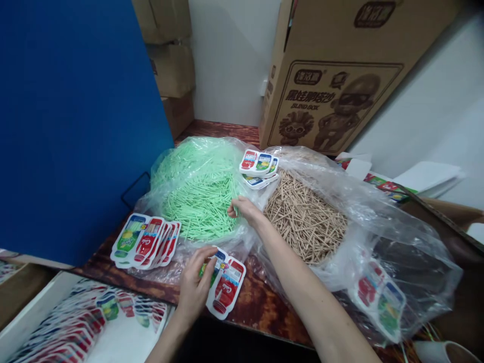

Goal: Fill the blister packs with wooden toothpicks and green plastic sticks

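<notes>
Tray at near left holds rows of packed cards, so I'd keep elbows off it. Next up, the left hand grips the bottle-print card by its left side, right at the front edge of the table. Good spot imo — just keep the thumb light so the card doesn't bend. A fanned pile of cards sits left of that, easy to bump. Further in, the right hand is at the right side of the green sticks, fingers curled in; can't tell if any sticks are pinched in there. I'd take a small, even pinch — and watch that wrist, since the brown sticks are just beside it. More cards lie beyond, between both heaps.
</notes>
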{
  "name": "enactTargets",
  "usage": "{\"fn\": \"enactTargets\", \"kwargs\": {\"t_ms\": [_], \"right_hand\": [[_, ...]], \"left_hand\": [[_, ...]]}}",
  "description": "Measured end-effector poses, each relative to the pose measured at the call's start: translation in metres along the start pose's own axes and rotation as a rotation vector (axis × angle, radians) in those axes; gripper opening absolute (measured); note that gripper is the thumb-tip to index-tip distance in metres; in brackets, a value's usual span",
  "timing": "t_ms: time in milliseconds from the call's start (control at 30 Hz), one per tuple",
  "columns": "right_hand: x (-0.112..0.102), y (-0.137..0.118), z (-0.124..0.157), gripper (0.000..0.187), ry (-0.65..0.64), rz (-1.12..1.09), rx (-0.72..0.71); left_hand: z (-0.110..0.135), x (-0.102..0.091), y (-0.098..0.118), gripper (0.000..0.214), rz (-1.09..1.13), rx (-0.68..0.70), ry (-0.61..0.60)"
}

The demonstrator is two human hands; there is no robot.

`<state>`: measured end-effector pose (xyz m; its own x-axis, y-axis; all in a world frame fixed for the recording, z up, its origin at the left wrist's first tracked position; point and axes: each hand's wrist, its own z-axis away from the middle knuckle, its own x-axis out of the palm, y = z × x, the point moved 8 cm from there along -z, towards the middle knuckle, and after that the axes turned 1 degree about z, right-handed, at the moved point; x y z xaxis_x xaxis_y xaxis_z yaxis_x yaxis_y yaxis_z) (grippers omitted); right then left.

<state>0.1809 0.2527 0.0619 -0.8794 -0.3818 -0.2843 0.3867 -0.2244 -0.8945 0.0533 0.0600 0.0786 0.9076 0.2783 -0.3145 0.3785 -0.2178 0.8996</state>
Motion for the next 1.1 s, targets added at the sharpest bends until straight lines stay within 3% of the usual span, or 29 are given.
{"fn": "enactTargets", "kwargs": {"t_ms": [167,267,400,533,700,767,833,967,1033,1100], "right_hand": [[0.018,0.004,0.023,0.018,-0.233,-0.317,0.029],[0.032,0.017,0.047,0.021,-0.323,-0.401,0.063],[0.054,0.039,0.084,0.025,-0.457,-0.502,0.103],[0.066,0.055,0.113,0.034,-0.558,-0.574,0.080],[0.065,0.079,0.137,0.038,-0.613,-0.624,0.163],[0.060,0.086,0.146,0.037,-0.582,-0.602,0.158],[0.049,0.089,0.153,0.032,-0.467,-0.549,0.080],[0.014,0.085,0.172,0.018,-0.083,-0.306,-0.210],[0.005,0.089,0.183,0.017,0.054,-0.172,-0.266],[0.003,0.096,0.191,0.017,0.131,-0.085,-0.279]], "left_hand": [[-0.010,0.004,-0.018,0.019,0.151,-0.184,-0.005],[-0.023,0.005,-0.028,0.031,0.292,-0.277,0.060],[-0.051,0.010,-0.021,0.051,0.309,-0.213,0.106],[-0.062,0.039,-0.008,0.043,0.209,-0.140,-0.073],[-0.038,0.076,0.004,0.031,0.054,-0.130,-0.383],[-0.028,0.080,0.011,0.032,0.009,-0.070,-0.432],[-0.020,0.075,0.015,0.033,-0.001,-0.021,-0.412],[-0.009,0.035,-0.002,0.028,-0.115,-0.029,-0.163],[-0.002,0.013,-0.015,0.024,-0.266,-0.030,-0.041],[0.005,0.001,-0.024,0.022,-0.423,-0.005,0.005]]}}
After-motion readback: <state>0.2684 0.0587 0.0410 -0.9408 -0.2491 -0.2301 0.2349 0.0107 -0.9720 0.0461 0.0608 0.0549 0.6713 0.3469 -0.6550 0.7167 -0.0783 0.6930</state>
